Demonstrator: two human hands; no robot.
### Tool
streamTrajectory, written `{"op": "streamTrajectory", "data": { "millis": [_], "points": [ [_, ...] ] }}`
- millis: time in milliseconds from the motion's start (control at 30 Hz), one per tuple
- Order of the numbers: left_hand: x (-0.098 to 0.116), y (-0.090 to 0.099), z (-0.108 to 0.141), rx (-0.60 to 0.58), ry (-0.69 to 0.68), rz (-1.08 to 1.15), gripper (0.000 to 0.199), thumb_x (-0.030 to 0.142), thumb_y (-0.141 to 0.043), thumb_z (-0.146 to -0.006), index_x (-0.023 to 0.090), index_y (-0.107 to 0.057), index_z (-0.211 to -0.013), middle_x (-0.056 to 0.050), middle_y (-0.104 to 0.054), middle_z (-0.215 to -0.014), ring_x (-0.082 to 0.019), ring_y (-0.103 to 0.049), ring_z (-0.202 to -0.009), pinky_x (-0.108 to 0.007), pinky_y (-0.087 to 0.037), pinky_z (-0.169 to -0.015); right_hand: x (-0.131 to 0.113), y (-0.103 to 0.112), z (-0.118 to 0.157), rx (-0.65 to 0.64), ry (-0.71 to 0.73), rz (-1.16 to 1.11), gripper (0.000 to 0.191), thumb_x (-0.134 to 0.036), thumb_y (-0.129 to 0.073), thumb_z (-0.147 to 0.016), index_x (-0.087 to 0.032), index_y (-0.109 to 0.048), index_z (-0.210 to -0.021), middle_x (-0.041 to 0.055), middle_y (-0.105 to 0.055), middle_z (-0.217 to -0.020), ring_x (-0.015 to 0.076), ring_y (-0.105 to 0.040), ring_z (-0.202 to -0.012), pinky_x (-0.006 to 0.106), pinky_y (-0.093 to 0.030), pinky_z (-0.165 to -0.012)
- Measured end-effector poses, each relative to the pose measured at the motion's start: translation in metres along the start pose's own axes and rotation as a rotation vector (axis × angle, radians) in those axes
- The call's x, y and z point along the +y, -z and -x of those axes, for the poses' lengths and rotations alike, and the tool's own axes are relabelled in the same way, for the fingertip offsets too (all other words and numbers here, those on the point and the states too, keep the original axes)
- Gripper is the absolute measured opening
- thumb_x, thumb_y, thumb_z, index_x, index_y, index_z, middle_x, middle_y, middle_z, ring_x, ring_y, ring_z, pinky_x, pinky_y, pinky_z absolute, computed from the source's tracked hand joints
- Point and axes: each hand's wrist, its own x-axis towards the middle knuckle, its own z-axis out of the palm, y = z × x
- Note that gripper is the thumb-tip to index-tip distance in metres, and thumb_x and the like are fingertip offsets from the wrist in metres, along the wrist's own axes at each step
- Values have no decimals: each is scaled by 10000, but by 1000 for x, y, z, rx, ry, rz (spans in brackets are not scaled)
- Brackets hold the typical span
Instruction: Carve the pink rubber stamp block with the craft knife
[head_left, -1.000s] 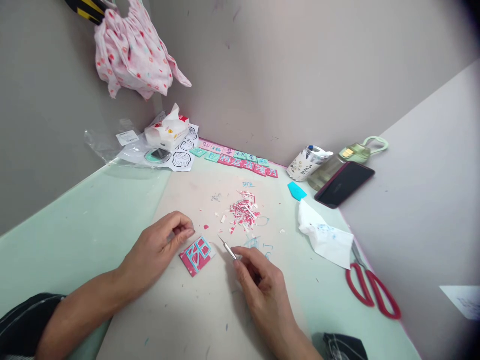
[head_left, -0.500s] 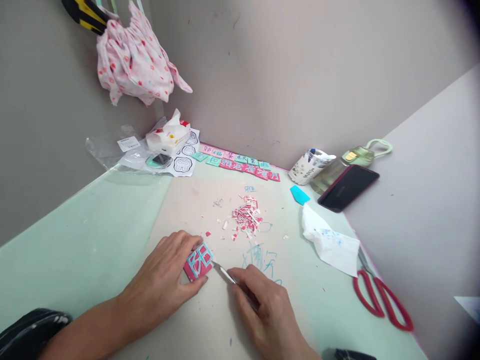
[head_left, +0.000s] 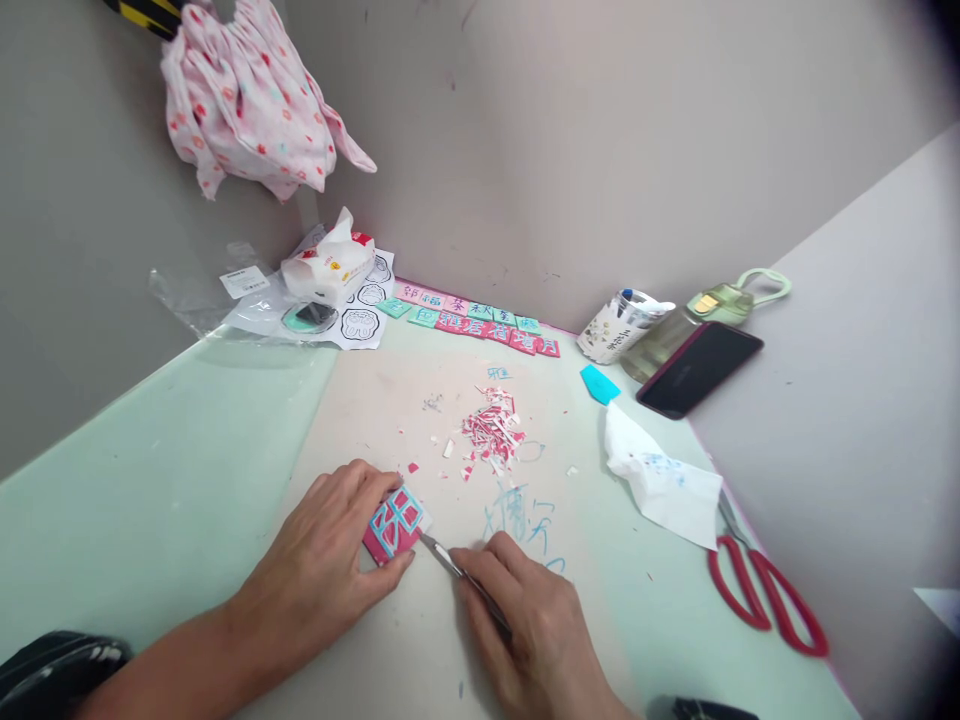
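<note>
Between the thumb and fingers of my left hand (head_left: pixel 330 545) is a small pink tile (head_left: pixel 393 524) with a blue-and-white outlined character on it. A white corner shows at the tile's right side. My right hand (head_left: pixel 525 620) is closed around a slim craft knife (head_left: pixel 450 560), whose tip meets the tile's lower right edge. Beyond the tile lies a heap of pink and white shavings (head_left: pixel 493 430). Blue pen marks (head_left: pixel 517 515) run across the beige board (head_left: pixel 367 400) under my hands.
Pink and green character tiles (head_left: pixel 480 328) line the back wall. At the right are a cup (head_left: pixel 615 330), a green bottle (head_left: pixel 660 345), a phone (head_left: pixel 701 370), a blue piece (head_left: pixel 598 385), a stained tissue (head_left: pixel 664 475) and red-handled scissors (head_left: pixel 769 595). A tissue pack (head_left: pixel 330 265) sits back left.
The knife tip has shifted slightly down and left along the tile, the right hand moving with it. The tile's white corner is more exposed. The whole view has shifted a little.
</note>
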Motion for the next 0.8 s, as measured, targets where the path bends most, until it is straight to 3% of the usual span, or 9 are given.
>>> {"op": "streamTrajectory", "data": {
  "millis": [300,600,800],
  "points": [
    [2,-1,2,-30,5,28,273,256,-589,-893,238,-526,-1158,-52,-566,-1050,-274,-570,-934,-454,-498,-822,-6,-11,5,55,-14,174,261,-135,-422,-987,-186,-648,-1106,56,-649,-820,178,-670,-583,261,-523,-514],
    [1,-1,3,-33,76,53,262,306,-609,-872,235,-560,-1119,-58,-583,-1033,-296,-591,-924,-470,-509,-803,-8,-10,2,77,-56,143,232,-145,-427,-1002,-207,-640,-1066,34,-628,-815,162,-661,-598,241,-475,-524],
    [3,-2,2,-37,110,88,189,311,-577,-866,212,-581,-1028,-67,-568,-986,-295,-573,-899,-508,-503,-811,-9,-14,2,89,-43,238,254,-118,-417,-984,-196,-646,-1060,38,-623,-798,171,-641,-587,263,-440,-528]
  ]
}}
